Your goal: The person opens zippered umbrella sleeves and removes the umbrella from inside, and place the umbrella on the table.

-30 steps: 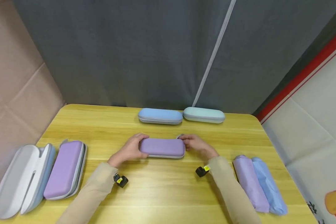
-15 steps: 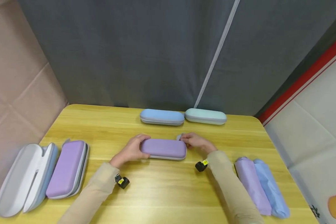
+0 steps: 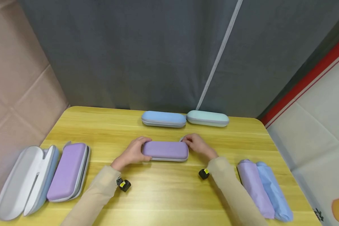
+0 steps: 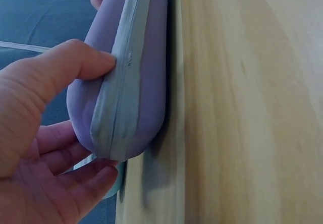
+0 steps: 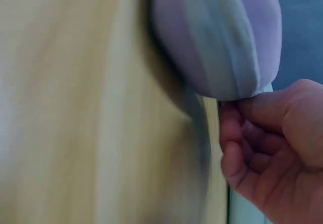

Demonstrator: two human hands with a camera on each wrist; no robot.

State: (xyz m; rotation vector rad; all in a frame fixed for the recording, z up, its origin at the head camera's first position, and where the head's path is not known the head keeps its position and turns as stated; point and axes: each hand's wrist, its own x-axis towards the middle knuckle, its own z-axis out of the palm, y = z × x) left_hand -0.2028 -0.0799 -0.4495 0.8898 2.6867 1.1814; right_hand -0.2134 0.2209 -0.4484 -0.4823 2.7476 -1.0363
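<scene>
A purple zippered pencil case (image 3: 165, 150) lies lengthwise at the middle of the table, its lid down. My left hand (image 3: 133, 152) grips its left end. In the left wrist view the thumb lies on the grey zip band (image 4: 121, 88) and the other fingers go under the rounded end. At the far right corner, my right hand (image 3: 199, 146) pinches a small grey tab (image 3: 182, 138) between thumb and curled fingers. In the right wrist view the fingertips are close against the case's end (image 5: 217, 42), and the tab is mostly hidden.
Behind lie a blue case (image 3: 164, 119) and a mint case (image 3: 207, 118). At left are an opened white-lined case (image 3: 18, 183) and another purple case (image 3: 67, 172). Purple (image 3: 255, 188) and blue (image 3: 274, 191) rolled fabric bundles lie at right. A grey curtain (image 3: 130, 56) hangs behind the table.
The grey tab by my right fingertips shows a little less than half a second ago, and that hand has shifted slightly. My left hand keeps its grip on the case, which stays in place.
</scene>
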